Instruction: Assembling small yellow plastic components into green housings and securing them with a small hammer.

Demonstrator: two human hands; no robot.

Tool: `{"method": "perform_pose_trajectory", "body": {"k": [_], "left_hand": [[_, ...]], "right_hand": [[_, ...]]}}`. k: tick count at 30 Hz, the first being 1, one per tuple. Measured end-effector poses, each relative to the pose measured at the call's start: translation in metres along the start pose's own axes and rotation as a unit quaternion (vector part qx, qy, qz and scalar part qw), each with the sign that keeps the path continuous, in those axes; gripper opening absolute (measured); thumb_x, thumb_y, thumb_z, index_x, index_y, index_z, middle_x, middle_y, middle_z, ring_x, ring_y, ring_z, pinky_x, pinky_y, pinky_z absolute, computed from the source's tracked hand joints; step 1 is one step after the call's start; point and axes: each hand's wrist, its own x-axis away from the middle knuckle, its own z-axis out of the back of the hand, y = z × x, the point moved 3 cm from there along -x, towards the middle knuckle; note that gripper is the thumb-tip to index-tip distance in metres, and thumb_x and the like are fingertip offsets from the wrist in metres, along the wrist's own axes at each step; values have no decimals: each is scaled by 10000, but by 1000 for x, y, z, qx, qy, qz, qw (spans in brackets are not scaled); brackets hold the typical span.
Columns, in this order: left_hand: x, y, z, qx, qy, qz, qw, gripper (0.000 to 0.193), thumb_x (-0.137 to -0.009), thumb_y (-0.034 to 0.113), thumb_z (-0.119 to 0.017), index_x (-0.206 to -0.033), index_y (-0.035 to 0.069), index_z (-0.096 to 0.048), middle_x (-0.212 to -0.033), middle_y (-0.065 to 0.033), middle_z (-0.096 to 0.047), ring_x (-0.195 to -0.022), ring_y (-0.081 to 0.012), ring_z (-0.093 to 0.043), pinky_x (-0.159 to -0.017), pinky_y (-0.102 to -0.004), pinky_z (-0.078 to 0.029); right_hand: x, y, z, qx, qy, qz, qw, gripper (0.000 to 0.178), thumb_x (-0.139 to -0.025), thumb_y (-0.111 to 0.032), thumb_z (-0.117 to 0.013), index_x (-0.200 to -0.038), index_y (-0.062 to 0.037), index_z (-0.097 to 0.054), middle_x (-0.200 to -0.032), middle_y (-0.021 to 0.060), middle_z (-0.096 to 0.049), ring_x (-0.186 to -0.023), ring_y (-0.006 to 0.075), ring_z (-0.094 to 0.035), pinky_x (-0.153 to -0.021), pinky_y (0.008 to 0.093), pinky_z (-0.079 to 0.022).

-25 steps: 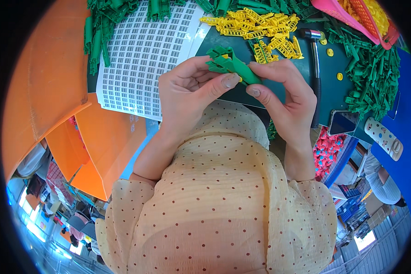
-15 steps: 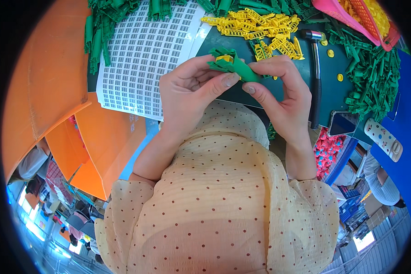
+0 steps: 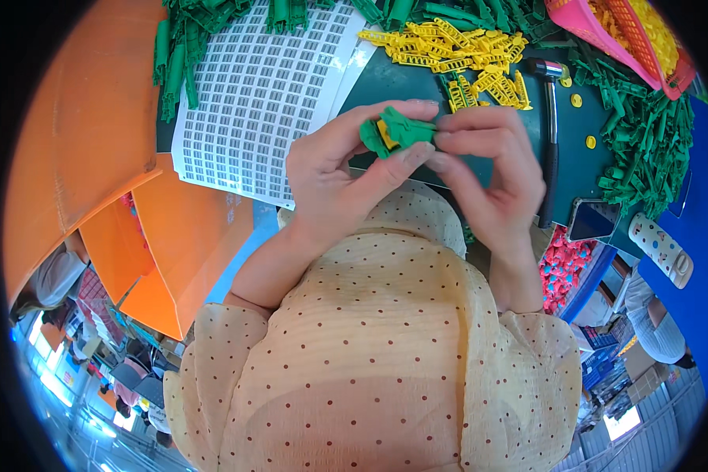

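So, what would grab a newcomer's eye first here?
Probably the green plastic part with a yellow piece inside, held at upper centre between the left hand and right hand. Just beyond lies a heap of yellow ladder-like strips, with a black-handled hammer to its right. Bright orange panels line the left.

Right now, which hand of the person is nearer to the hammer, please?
Right. The right hand is just left of the hammer, beside its dark grip; the left hand is farther left, holding the green piece.
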Motion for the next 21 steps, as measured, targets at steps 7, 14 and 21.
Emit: {"method": "perform_pose_trajectory", "body": {"k": [7,14,21], "left_hand": [[2,13,-1,-252,-53,-172,951,387,-633,6,-749,-1010,3,-664,-947,-124,-686,-723,-187,-664,-614,-251,-528],[-2,19,-4,-310,-60,-231,920,374,-565,22,-756,-926,-1,-657,-869,-112,-672,-660,-221,-636,-535,-275,-496],[-6,28,-6,-351,-117,-244,896,350,-596,126,-784,-881,34,-603,-832,-61,-630,-648,-220,-594,-534,-304,-450]], "right_hand": [[-22,-25,2,12,-71,93,993,334,-785,-193,-725,-1041,13,-666,-999,140,-645,-941,260,-608,-823,350,-483],[-16,-21,3,-76,-29,32,996,258,-733,-112,-733,-973,-22,-703,-944,95,-670,-893,234,-616,-760,319,-473],[-10,-13,6,-191,-32,-49,980,278,-754,-121,-738,-1007,-21,-681,-996,109,-655,-918,231,-613,-799,319,-480]]}}
